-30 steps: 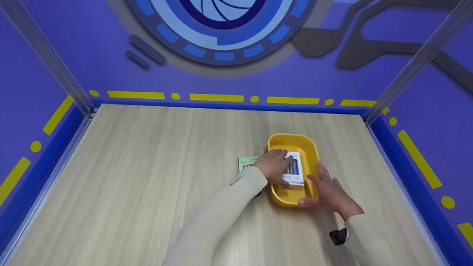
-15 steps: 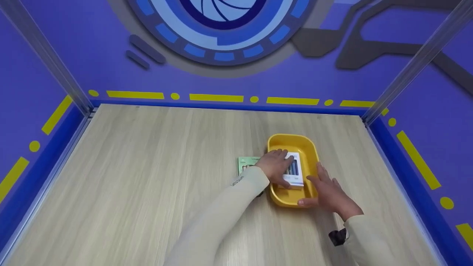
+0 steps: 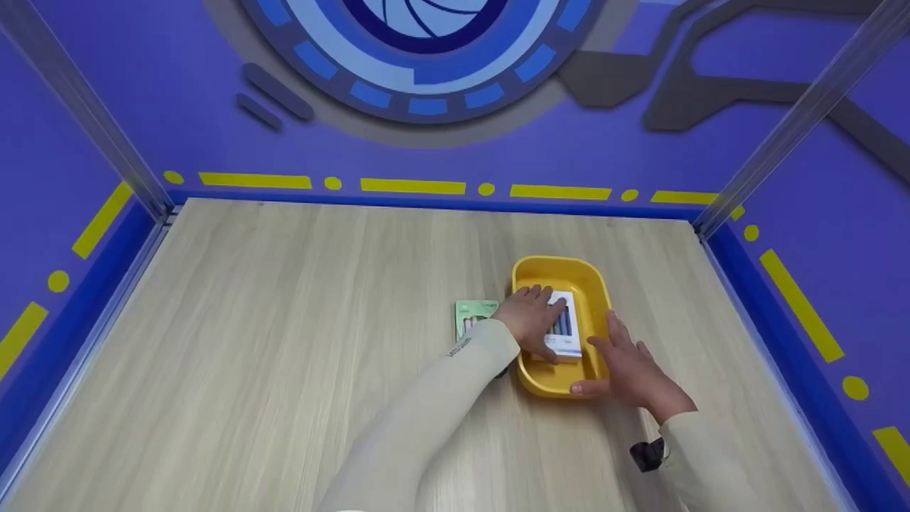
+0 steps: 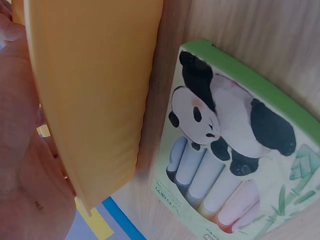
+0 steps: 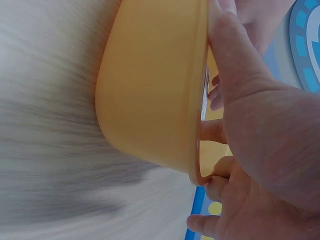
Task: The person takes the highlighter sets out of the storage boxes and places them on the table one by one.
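A yellow plastic basin (image 3: 558,267) stands on the wooden table, right of the middle. Inside it lies a white box (image 3: 566,343) whose window shows a row of dark bluish sticks. My left hand (image 3: 525,316) reaches over the basin's left rim, its fingers spread straight on the box and covering its left part. At the right near corner, my right hand (image 3: 635,370) holds the basin's rim, thumb at the near edge and one finger inside. Beside the basin's left wall lies a green box (image 4: 220,135) with a panda picture and a window showing pastel sticks; my left sleeve partly hides it in the head view.
The pale wooden table (image 3: 284,320) reaches back to a blue printed wall (image 3: 398,160). Side walls with metal posts (image 3: 782,142) border it left and right. A black wrist strap (image 3: 645,455) shows below the right hand.
Both hands keep their places on the white box and the basin. The whole head view shifts slightly to the left, and a bit more of the green box shows.
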Motion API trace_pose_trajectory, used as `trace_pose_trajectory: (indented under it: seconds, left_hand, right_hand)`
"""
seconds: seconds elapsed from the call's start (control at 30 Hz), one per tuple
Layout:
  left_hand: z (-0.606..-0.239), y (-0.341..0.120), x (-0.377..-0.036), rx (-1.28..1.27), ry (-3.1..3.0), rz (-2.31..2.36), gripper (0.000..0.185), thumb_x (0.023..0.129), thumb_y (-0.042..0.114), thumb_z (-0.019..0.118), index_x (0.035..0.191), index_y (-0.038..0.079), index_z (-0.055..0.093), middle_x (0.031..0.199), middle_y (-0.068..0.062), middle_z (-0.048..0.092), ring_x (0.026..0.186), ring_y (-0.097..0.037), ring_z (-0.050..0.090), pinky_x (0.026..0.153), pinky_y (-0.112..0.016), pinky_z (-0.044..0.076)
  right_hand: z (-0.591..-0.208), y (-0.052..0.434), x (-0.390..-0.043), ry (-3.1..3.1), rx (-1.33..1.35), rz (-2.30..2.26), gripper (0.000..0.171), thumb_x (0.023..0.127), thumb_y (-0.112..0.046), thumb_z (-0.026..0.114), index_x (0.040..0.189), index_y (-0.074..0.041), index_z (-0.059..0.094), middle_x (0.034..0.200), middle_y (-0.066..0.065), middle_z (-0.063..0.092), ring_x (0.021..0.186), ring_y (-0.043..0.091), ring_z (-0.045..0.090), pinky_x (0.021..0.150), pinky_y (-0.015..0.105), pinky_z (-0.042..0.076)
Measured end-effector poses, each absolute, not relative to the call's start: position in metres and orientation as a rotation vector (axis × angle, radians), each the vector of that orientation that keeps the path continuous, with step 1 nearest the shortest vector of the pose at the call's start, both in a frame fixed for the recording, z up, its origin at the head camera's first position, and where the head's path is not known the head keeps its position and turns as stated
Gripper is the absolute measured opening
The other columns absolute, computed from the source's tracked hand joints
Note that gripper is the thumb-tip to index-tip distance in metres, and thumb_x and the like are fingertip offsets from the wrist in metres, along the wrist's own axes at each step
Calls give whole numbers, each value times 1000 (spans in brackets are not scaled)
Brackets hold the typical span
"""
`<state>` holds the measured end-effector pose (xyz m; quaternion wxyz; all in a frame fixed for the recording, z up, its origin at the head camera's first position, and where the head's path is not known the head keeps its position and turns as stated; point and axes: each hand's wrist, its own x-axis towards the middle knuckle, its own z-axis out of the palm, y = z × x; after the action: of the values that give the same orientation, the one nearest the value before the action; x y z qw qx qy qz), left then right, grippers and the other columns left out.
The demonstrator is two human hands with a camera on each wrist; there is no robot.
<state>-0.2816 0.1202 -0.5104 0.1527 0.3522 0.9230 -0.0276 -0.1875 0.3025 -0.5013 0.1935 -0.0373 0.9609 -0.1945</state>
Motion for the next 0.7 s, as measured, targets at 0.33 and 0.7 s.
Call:
trace_pose_trajectory:
  seconds: [0.33,0.7]
  left_hand:
    - [-512,123,-285,999,2632,-65,100,75,70,64,155,32,18,163,0,17,150,-21,18,124,-36,14]
    - [-515,128,-285,945,2634,-20,103,72,69,69,154,38,16,163,3,16,150,-20,18,124,-38,15]
  right_hand:
    - [-502,303,-187,2686,-118,-570,104,70,-61,75,144,2,39,160,26,-11,146,49,2,114,69,1]
    - [-502,303,-187,2674,-97,-570,104,70,-63,74,145,-1,39,160,24,-12,146,49,2,113,69,2]
